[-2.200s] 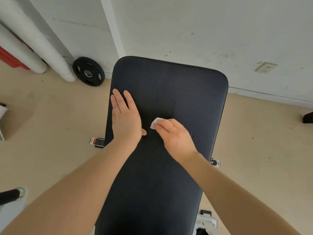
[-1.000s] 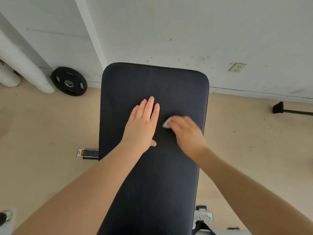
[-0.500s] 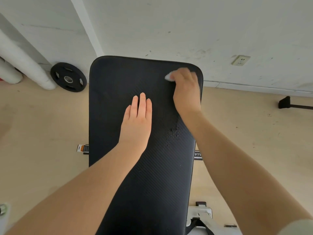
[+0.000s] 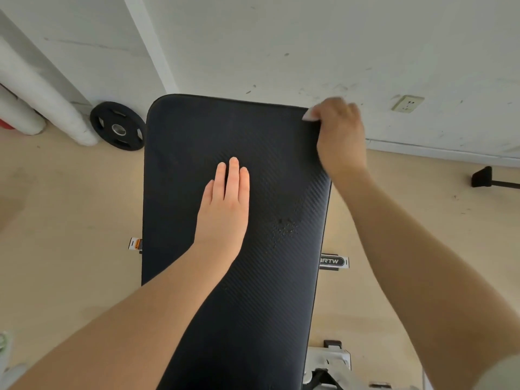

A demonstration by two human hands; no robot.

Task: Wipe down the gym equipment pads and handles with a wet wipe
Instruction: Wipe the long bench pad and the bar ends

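Left hand (image 4: 225, 209) lies flat, fingers together, steadying the black ribbed vinyl bench pad (image 4: 197, 130); right hand (image 4: 340, 133) clamps the white wet wipe (image 4: 308, 116) over its far corner to clean that edge.

Black bench pad (image 4: 236, 136) with fine diagonal ribbing (darker wet speckles), white wipe (image 4: 308, 116), beige floor (image 4: 70, 220)

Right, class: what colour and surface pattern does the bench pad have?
The bench pad is black with fine diagonal ribbing, seen best in the head view.
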